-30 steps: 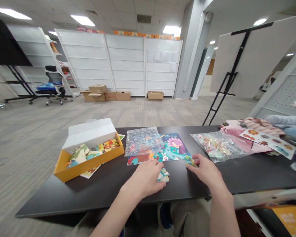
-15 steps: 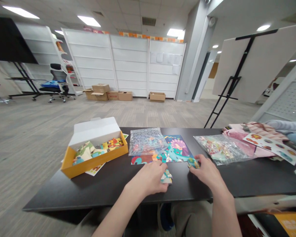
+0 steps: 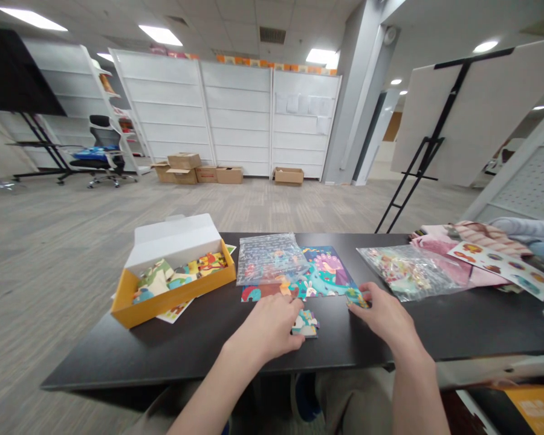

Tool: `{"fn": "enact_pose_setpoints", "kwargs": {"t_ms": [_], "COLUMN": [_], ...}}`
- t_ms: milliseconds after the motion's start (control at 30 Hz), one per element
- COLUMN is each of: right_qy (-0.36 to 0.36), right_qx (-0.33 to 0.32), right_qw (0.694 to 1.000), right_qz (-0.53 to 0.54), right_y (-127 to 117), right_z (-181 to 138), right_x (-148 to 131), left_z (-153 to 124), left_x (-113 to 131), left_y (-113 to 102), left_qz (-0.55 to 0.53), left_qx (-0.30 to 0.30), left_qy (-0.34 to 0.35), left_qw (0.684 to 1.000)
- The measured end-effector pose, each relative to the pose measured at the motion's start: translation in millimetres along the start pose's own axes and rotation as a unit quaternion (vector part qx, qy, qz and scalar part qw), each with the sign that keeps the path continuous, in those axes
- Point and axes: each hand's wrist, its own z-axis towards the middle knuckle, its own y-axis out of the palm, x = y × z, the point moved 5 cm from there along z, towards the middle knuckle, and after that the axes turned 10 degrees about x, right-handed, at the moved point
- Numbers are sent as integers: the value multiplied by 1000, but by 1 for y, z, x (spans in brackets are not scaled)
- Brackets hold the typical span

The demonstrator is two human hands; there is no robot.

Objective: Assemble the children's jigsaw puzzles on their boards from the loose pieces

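A partly joined jigsaw puzzle (image 3: 326, 279) with bright animals lies on the black table. My right hand (image 3: 383, 311) pinches a puzzle piece (image 3: 354, 296) at the puzzle's lower right corner, the piece touching or almost touching that edge. Nearer to me, my left hand (image 3: 272, 323) has its thumb and fingers round the left side of another group of puzzle pieces (image 3: 307, 325), flat on the table; the palm side is hidden. A clear plastic bag (image 3: 272, 257) covers the puzzle's upper left part.
To the left, an open yellow box (image 3: 181, 296) holds loose puzzle pieces, with printed card under it. On the right are a plastic bag of small pieces (image 3: 408, 272), a sticker sheet (image 3: 498, 269) and pink cloth (image 3: 444, 260). The table's front edge (image 3: 163, 377) runs close to me.
My left hand has shifted slightly left, so more of the pieces beside it shows. My right hand stays with its piece at the puzzle's corner, almost unmoved.
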Motion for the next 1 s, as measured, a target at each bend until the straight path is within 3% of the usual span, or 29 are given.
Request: {"fn": "enact_pose_setpoints", "kwargs": {"t_ms": [300,667,1000], "right_qy": [-6,-80,-64], "right_qx": [-6,-48,-58], "right_qw": [998,995,996], "right_qz": [-55,-31,-18], "right_y": [8,10,10], "right_z": [-1,4,5], "right_x": [-11,-17,-14], "left_z": [3,2,2], "left_x": [0,0,-1], "left_y": [2,1,3], "left_qz": [-1,-2,-4], "left_qx": [2,4,21], "left_qy": [4,7,11], "left_qw": [1000,1000,1000]}}
